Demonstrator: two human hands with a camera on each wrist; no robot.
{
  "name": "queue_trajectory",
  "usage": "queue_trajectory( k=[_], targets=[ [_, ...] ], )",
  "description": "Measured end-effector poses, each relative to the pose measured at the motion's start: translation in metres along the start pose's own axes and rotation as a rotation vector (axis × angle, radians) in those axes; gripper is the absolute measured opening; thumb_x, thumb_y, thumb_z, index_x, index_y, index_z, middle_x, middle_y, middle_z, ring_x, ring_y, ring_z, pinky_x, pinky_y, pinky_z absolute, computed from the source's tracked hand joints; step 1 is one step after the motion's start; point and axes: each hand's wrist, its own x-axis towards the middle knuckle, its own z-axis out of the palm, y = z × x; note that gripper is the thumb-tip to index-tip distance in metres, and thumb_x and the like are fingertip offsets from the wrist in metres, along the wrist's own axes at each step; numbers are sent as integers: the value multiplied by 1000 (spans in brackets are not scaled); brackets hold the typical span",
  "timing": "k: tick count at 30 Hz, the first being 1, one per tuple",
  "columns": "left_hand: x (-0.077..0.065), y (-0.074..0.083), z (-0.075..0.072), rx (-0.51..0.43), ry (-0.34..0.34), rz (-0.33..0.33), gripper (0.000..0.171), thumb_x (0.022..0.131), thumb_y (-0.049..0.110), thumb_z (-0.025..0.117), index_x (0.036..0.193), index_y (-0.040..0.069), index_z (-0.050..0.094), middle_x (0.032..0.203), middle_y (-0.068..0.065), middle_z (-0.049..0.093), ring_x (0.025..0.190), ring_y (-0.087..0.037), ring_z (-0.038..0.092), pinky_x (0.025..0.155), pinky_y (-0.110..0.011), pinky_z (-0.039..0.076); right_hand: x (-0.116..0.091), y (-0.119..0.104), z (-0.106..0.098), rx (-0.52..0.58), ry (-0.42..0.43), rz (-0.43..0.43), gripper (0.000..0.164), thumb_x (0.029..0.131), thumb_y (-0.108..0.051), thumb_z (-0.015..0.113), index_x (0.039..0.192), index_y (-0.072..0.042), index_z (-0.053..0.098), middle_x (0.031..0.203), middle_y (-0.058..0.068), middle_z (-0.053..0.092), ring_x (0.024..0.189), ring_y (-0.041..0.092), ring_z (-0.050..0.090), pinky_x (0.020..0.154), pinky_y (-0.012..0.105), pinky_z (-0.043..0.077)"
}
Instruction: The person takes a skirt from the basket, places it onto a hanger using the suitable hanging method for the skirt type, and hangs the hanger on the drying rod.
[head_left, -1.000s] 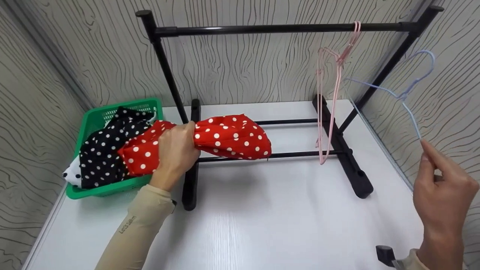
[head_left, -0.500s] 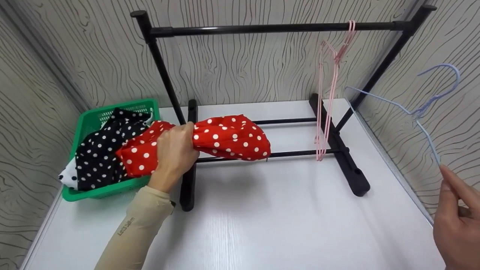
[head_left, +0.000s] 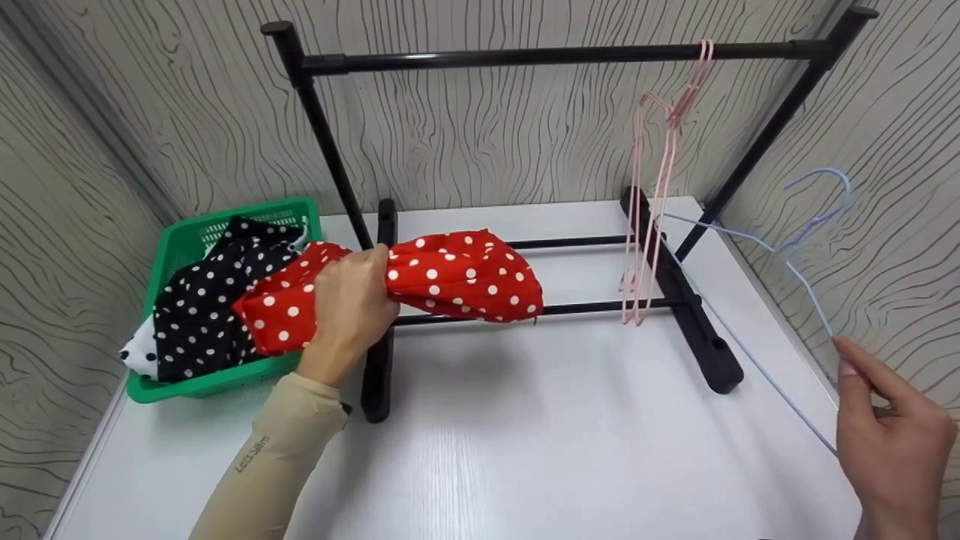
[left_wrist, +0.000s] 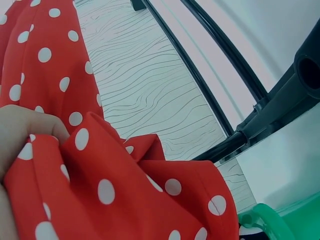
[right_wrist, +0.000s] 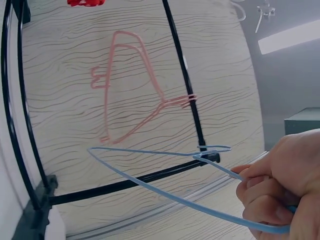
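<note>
My left hand [head_left: 354, 304] grips a bunched red cloth with white polka dots [head_left: 469, 274] in its fist. One part of the cloth sticks out to the right before the rack, and the other lies over the green basket's edge. In the left wrist view, folds of the red cloth [left_wrist: 105, 185] spread around the fingers. My right hand [head_left: 892, 427] pinches a light blue clothes hanger [head_left: 810, 292] by one arm, to the right of the black rack. The right wrist view shows fingers [right_wrist: 265, 195] curled at the end of the blue hanger [right_wrist: 165, 192].
A black clothes rack [head_left: 525, 56] stands at the back, with pink hangers [head_left: 667, 150] hanging near its right end. At the left sits a green basket [head_left: 161, 262] holding black polka-dot cloth [head_left: 202, 315] and some white cloth [head_left: 140, 351]. Wood-patterned walls enclose the white table [head_left: 525, 450].
My right hand first moved right and down with the blue hanger, then came back left. The left hand stays in place on the red cloth. The pink hangers sway slightly.
</note>
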Motion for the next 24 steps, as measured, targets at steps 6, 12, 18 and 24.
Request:
queue_trajectory(
  k=[6, 12, 18, 24],
  targets=[
    [0, 0, 0, 2, 3, 6, 29, 74, 8, 83, 97, 3, 66, 92, -16, 75, 79, -37, 70, 78, -52, 58, -5, 11, 19, 36, -54, 80, 26, 101, -6, 60, 123, -6, 74, 114, -5, 72, 87, -7, 59, 60, 3, 45],
    [-1, 1, 1, 6, 4, 7, 29, 75, 8, 83, 98, 3, 66, 92, -16, 75, 79, -36, 70, 78, -52, 58, -14, 15, 37, 118, -113, 102, 26, 101, -6, 60, 122, -6, 75, 110, -12, 72, 82, -7, 62, 54, 7, 47],
    [-1, 3, 2, 9, 8, 13, 29, 75, 10, 83, 96, 4, 65, 90, -16, 75, 78, -37, 70, 74, -52, 59, -25, 20, 59, 172, -206, 151, 27, 103, -6, 58, 124, -6, 74, 94, -19, 68, 68, 2, 60, 42, 14, 42],
    [-1, 10, 5, 10, -16, 9, 34, 75, 14, 86, 101, 3, 66, 94, -16, 76, 80, -37, 71, 76, -52, 59, -38, 22, 86, 297, -271, 196, 28, 105, -7, 55, 127, -6, 72, 84, -2, 63, 46, 4, 48, 37, 16, 37]
  ],
)
